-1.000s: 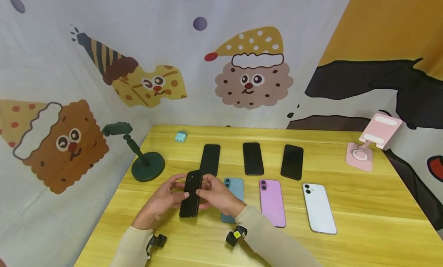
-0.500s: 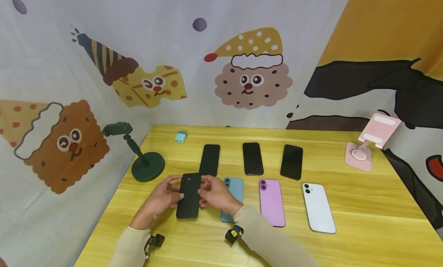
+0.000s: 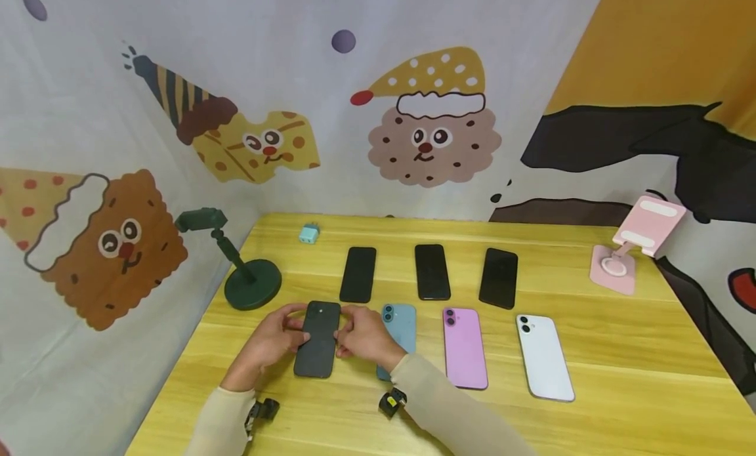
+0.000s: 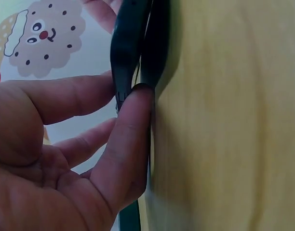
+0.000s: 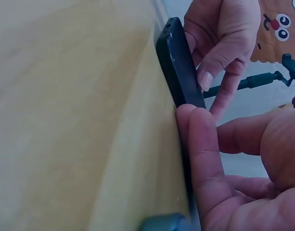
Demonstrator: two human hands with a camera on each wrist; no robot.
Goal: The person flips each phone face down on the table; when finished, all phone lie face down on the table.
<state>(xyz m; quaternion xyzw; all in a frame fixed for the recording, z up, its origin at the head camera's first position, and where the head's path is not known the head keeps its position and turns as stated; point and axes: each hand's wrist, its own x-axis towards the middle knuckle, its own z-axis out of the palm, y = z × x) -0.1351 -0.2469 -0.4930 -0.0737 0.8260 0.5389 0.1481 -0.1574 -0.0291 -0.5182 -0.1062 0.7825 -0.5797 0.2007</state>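
The black phone is at the front left of the table, back side up, cam at the far end; the L hand pinches its left edge, thumb vs. fingers; the R hand pinches the right edge, approx. across from it; both wrist views show the phone v. near the table top; can't tell if it touches all along; the blue phone lies just beside it, partly hidden by the R hand; the pink phone and white phone lie farther right, backs up too; a dark phone lies just behind; the step in hand looks like setting the black phone straight, or putting it down, w/ two hands; next move prob. calls for even, soft fingers, w/o bumping the blue phone.
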